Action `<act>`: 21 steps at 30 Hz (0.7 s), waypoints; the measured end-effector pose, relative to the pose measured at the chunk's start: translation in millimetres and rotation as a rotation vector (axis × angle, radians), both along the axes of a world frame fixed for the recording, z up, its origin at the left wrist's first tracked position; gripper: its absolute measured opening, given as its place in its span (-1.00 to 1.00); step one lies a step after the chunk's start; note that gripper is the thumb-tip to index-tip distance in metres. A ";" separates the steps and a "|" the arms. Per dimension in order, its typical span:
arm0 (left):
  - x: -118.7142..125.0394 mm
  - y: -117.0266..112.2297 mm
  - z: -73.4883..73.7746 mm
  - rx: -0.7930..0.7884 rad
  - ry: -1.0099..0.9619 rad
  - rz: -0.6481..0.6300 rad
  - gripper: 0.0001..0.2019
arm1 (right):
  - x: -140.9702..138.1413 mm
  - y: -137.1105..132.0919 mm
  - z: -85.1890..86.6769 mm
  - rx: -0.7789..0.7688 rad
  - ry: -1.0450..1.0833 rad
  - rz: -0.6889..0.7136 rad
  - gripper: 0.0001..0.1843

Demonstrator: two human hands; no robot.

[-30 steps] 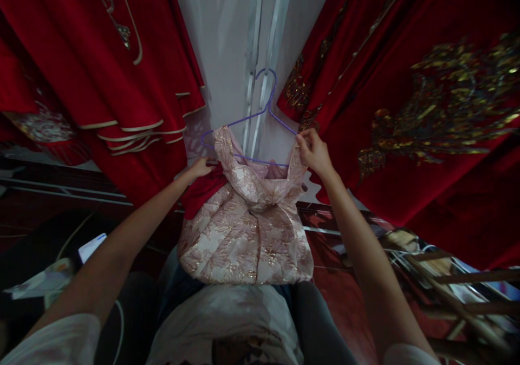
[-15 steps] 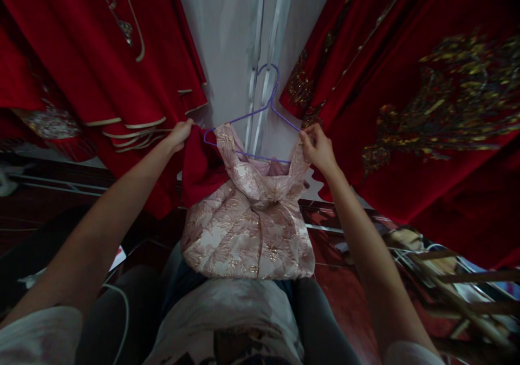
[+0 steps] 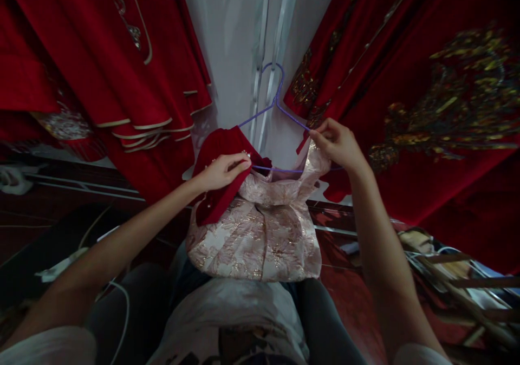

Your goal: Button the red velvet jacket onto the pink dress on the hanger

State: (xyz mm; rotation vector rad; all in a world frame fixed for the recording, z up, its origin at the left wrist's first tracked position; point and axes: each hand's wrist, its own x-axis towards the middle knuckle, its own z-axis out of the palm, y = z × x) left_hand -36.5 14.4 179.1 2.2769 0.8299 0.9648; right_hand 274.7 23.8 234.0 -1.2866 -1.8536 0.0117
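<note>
A pink brocade dress point(image 3: 247, 246) with gold threads hangs from a purple hanger point(image 3: 279, 86) in front of me, its lower part near my lap. Over the dress's left shoulder lies a red garment point(image 3: 219, 143) with small pearl-like beads. My left hand point(image 3: 225, 171) is closed in a pinch on the edge of this red garment, close to the hanger's lower bar. At the other shoulder, my right hand point(image 3: 339, 145) pinches the top of the dress strap against the end of the hanger. Red cloth hides the left strap.
Red garments with light piping point(image 3: 150, 72) hang on the left, and red ones with gold embroidery point(image 3: 459, 99) on the right. Between them, metal rails point(image 3: 280, 24) run down a pale wall. A wooden rack point(image 3: 467, 284) with items stands at lower right. A white cable point(image 3: 127, 305) lies by my leg.
My left hand has moved right and towards me, drawing the red garment over the dress's left shoulder. My right hand keeps its pinch at the other strap.
</note>
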 end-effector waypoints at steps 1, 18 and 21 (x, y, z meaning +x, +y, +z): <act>0.1 -9.3 -6.0 -0.005 0.005 -0.010 -0.71 | -0.5 -0.2 1.0 -0.021 0.004 0.013 -0.61; -20.2 97.3 15.1 0.378 -0.077 0.573 -0.65 | -9.6 44.0 -38.2 -0.072 0.248 0.065 -0.50; -22.9 122.7 7.4 0.285 0.065 0.567 -0.61 | 0.4 53.9 -35.4 -0.120 0.214 0.011 -0.40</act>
